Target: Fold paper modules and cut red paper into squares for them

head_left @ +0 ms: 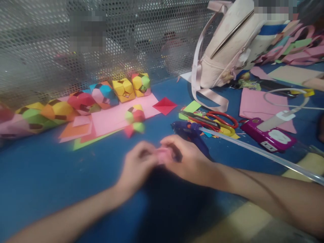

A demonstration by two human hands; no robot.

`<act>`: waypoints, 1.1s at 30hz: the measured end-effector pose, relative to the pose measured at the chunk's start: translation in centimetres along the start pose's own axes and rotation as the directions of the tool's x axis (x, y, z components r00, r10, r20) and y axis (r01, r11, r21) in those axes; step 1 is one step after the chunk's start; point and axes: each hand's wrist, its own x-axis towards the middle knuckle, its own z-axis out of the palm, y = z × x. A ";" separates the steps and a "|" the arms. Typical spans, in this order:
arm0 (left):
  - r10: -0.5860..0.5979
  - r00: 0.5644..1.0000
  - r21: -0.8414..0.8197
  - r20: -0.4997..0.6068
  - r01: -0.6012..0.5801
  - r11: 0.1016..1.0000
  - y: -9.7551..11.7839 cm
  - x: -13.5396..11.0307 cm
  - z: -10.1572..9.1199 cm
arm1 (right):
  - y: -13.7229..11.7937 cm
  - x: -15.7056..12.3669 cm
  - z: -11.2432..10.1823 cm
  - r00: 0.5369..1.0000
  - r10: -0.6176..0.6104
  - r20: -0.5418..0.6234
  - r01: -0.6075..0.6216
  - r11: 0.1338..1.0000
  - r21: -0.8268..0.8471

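Note:
A small pink folded paper piece point(163, 155) is pinched between my two hands above the blue surface, blurred by motion. My left hand point(138, 163) grips its left side with bent fingers. On its other side, my right hand point(188, 158) curls around the paper, thumb and fingers closed. Just beyond them lies a partly assembled paper ball point(135, 116) in red, green and yellow. A red folded paper square point(165, 105) rests farther back. Behind my right hand is a blue glue gun point(188, 130) with a long clear glue stick point(240, 145) pointing to the right.
Several finished paper balls point(123, 90) line the perforated metal panel point(152, 37). Pink paper sheets point(113, 116) lie before them. To the right are red-handled scissors point(222, 118), a purple power strip point(268, 135) with a cable, and a pale backpack point(225, 44).

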 end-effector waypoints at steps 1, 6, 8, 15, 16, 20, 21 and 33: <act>0.014 1.000 -0.005 -0.025 -0.014 1.000 0.0 -0.1 0.0 | 0.0 0.0 0.0 0.997 0.075 0.002 -0.075 0.997 0.016; -0.027 0.999 -0.066 0.024 0.028 0.997 0.0 -0.6 0.2 | -0.1 0.5 -0.1 0.939 0.335 0.072 -0.340 0.939 0.061; -0.073 0.996 -0.116 0.057 0.079 0.990 0.2 -0.8 0.4 | -0.2 0.7 -0.4 0.938 0.340 0.071 -0.344 0.937 0.054; -0.097 0.995 -0.013 0.036 0.098 0.995 0.4 -0.6 0.4 | -0.9 0.6 -0.6 0.916 0.385 0.110 -0.391 0.919 0.042; -0.085 0.996 0.030 0.033 0.084 0.996 0.4 -0.6 0.3 | -0.9 0.6 -0.6 0.914 0.387 0.117 -0.394 0.918 0.045; -0.036 0.999 0.084 -0.011 0.036 0.996 0.3 -0.4 0.1 | -1.0 0.5 -0.5 0.891 0.414 0.185 -0.443 0.882 0.159; -0.027 0.999 0.090 -0.018 0.029 0.996 0.4 -0.4 0.1 | -0.9 0.5 -0.5 0.891 0.417 0.182 -0.445 0.880 0.167; 0.024 0.994 0.162 -0.102 -0.007 0.987 0.3 0.6 -0.4 | -2.9 -0.8 -2.1 0.979 -0.007 0.205 0.075 0.942 -0.326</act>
